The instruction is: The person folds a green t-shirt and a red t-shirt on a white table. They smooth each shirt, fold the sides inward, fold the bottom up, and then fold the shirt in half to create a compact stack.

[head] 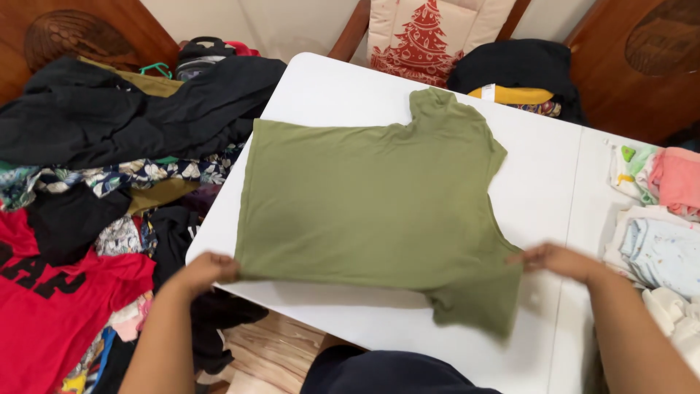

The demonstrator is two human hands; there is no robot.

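Green T-shirt (372, 204) lies flat on white tabletop (539, 197), unfolded (near sleeve hanging). Left hand (208, 268) pinches its hem corner; right hand (558, 260) grips its shoulder edge. Folding remains.

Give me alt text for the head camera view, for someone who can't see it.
A person's left hand and right hand grip the near edge of an olive green T-shirt spread flat on a white table. Piled clothes lie left, folded light garments right.
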